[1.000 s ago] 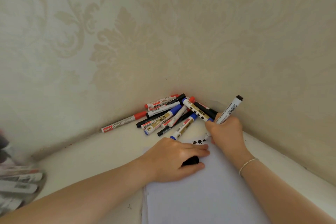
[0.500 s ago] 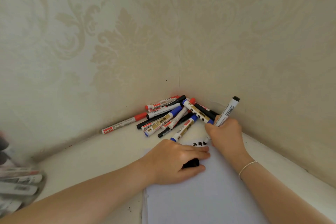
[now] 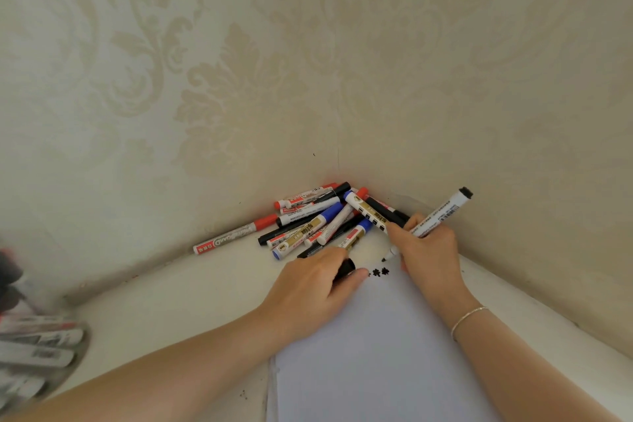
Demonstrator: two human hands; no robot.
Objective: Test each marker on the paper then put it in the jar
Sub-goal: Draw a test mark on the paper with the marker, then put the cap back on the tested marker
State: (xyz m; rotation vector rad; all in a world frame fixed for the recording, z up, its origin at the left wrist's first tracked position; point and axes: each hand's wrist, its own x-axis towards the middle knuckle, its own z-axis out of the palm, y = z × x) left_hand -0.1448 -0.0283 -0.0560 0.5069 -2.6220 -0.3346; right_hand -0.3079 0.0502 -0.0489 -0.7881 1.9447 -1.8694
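My right hand (image 3: 428, 250) grips a white marker with a black end (image 3: 442, 212), its tip down near the far edge of the white paper (image 3: 383, 346). Small black scribbles (image 3: 380, 271) sit just below the tip. My left hand (image 3: 308, 288) rests on the paper's far left corner and holds a black cap (image 3: 345, 269) between thumb and fingers. A pile of red, blue and black markers (image 3: 318, 219) lies in the wall corner behind both hands. The jar (image 3: 37, 349) with several markers in it shows blurred at the far left edge.
Patterned walls meet in a corner right behind the pile. One red-capped marker (image 3: 236, 233) lies apart along the left wall. The cream tabletop (image 3: 164, 301) stretches between the jar and the paper.
My right hand has lifted the marker tip slightly off the scribbles and shifted right. My left hand has slid a little toward the far edge of the paper with the cap.
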